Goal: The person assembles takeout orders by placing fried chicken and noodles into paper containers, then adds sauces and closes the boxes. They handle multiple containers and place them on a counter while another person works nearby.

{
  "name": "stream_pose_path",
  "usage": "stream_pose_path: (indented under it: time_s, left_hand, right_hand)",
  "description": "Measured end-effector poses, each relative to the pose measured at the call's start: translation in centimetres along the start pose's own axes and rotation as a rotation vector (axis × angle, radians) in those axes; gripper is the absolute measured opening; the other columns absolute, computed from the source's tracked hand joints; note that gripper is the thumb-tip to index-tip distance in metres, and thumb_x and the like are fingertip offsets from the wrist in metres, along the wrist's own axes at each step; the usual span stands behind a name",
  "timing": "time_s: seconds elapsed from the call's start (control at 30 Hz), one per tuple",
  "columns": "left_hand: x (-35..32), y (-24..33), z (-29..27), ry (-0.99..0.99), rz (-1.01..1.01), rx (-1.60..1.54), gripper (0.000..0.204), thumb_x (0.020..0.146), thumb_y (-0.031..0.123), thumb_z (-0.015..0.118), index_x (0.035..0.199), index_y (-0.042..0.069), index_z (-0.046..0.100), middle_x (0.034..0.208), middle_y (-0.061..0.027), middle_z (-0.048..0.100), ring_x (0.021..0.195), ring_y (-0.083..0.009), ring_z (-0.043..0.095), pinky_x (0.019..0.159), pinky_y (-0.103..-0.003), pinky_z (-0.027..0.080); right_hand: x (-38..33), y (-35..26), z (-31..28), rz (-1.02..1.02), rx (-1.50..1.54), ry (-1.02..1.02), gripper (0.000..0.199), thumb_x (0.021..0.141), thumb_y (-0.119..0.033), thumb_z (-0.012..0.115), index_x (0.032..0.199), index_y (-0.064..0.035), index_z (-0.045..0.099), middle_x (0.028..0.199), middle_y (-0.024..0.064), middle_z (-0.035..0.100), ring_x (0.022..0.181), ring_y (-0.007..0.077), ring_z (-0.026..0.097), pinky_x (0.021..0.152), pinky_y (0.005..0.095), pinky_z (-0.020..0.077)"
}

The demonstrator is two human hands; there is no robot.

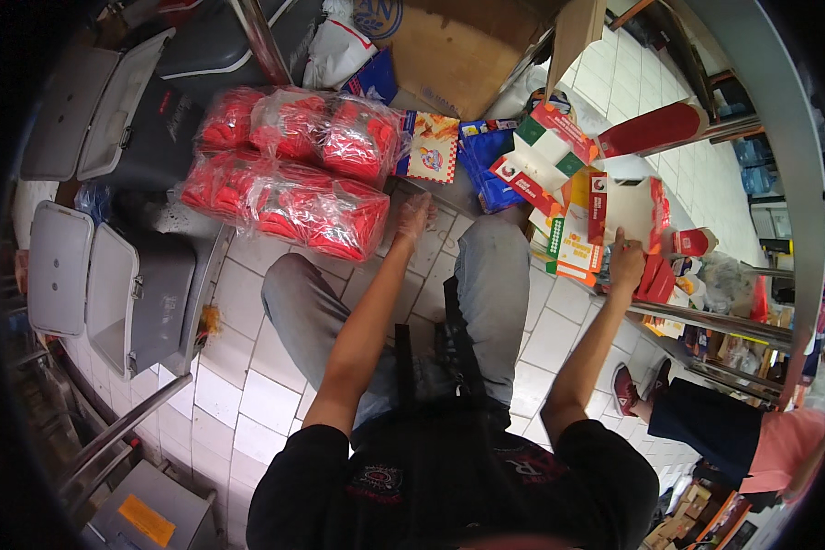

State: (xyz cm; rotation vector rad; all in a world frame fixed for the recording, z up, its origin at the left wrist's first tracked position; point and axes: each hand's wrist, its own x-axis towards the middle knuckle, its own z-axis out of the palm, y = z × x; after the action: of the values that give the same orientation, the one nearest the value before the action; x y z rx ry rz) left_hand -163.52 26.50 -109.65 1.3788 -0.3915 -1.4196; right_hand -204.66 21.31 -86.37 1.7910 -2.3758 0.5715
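Note:
My left hand (pixel 414 215), in a thin clear glove, reaches down past my knees toward the floor, fingers apart, holding nothing, right beside clear plastic bags of red packets (pixel 293 170). My right hand (pixel 625 261) grips the lower edge of a flat red-and-white printed carton (pixel 628 206) held upright at my right. More folded cartons of the same kind (pixel 550 160) are stacked just left of it. I am seated, grey trousers (pixel 486 275) below me.
Grey lidded bins (pixel 128 293) stand at the left, some with lids open. A brown cardboard box (pixel 449 46) sits ahead. Metal table legs (pixel 706 321) run at the right, where another person's shoe (pixel 625 390) and pink sleeve show. The floor is white tile.

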Motion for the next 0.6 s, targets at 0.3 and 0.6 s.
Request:
stream_pose_path:
  time_s: [0.3,0.6]
  left_hand:
    - [-2.4,-1.9,-1.7,-0.013,-0.035,0.086,0.032,0.1,0.032,0.068,0.114,0.003,0.064,0.095,-0.0083,0.071,0.079,-0.015,0.07,0.062,-0.028,0.056]
    - [-4.8,-3.8,-3.9,-0.014,-0.017,0.15,0.031,0.1,0.039,0.066,0.113,0.01,0.066,0.095,-0.0041,0.074,0.075,-0.0126,0.068,0.064,-0.029,0.052]
  right_hand:
    - [-9.7,-33.3,16.0,-1.109,-0.086,-0.603,0.071,0.084,-0.031,0.079,0.148,-0.0149,0.051,0.165,0.0186,0.031,0.149,0.0392,0.036,0.112,0.0531,0.0448]
    - [-9.0,-35.4,22.1,-1.088,-0.162,-0.941,0.055,0.088,-0.023,0.072,0.141,-0.0174,0.059,0.14,0.0244,0.057,0.134,0.039,0.054,0.108,0.0512,0.0481]
